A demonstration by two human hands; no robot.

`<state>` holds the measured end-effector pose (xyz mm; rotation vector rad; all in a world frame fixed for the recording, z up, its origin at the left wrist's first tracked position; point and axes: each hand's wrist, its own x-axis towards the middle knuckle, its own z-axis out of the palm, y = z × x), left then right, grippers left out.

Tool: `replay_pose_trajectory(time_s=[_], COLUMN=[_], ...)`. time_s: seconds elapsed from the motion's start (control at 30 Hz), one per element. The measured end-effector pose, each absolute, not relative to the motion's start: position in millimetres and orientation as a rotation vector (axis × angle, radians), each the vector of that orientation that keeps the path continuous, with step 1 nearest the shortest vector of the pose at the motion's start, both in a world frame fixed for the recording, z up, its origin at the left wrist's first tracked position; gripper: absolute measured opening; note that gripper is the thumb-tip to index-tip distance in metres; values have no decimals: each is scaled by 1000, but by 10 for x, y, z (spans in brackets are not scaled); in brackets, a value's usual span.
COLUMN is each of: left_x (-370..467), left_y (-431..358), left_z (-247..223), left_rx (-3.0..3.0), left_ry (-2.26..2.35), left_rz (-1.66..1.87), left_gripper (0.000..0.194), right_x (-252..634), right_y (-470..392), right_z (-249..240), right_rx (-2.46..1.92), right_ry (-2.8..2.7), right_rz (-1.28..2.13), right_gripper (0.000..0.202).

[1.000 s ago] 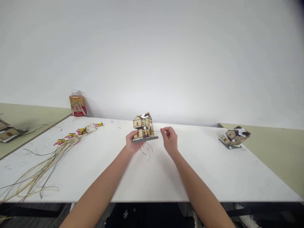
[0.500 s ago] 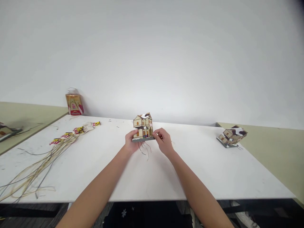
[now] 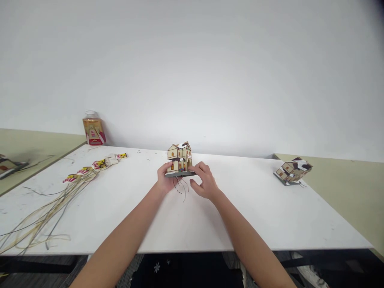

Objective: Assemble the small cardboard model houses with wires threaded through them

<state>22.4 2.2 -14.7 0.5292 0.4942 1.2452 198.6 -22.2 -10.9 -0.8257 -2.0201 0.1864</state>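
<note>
The house (image 3: 179,158) is just in front of the counter's middle, upright and apparently lifted off the surface. Take it as the dial's centre, with 12 toward the wall (image 3: 192,80). The left hand (image 3: 164,181) grips it from 8 o'clock, thumb on the lower wall and fingers under the grey base (image 3: 180,174). The right hand (image 3: 207,181), at 4 o'clock, is loosely open: its fingertips reach the base's edge beside the doorway, while the thumb sits lower and apart. Thin wires (image 3: 183,196) dangle from the underside at 6.

The house looks light, probably thin board or wood, stiff as a whole but fragile at the roof (image 3: 182,145) and trim. Nothing suggests a slippery finish. The base seems the safest hold: pinch its rim at 8 and 4, or carry it from beneath, keeping pressure off the upper walls. The wires look bendy and likely weak where they join, so they should not bear the weight.

A second house (image 3: 294,172) leans on the counter (image 3: 270,224) at 3 o'clock; it would likely handle the same way. Striped pieces (image 3: 99,164) with long, limp strands (image 3: 57,208) lie toward 9, and a bottle (image 3: 94,130) stands near 10.
</note>
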Motion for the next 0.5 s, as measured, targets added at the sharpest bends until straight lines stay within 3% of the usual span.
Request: replay_pose_trajectory(time_s=[0.33,0.5], left_x=[328,413], left_y=[-50,-123], left_z=[-22,8], left_rx=[511,522], left_ry=[536,519], left_rz=[1190,1174], left_gripper=[35,37], right_x=[1802,1772], right_y=[-206,-175], right_z=[-202,-244], right_rx=[-1092,-1142], right_ry=[-1773,-1636], right_rz=[87,45], right_gripper=[28,14])
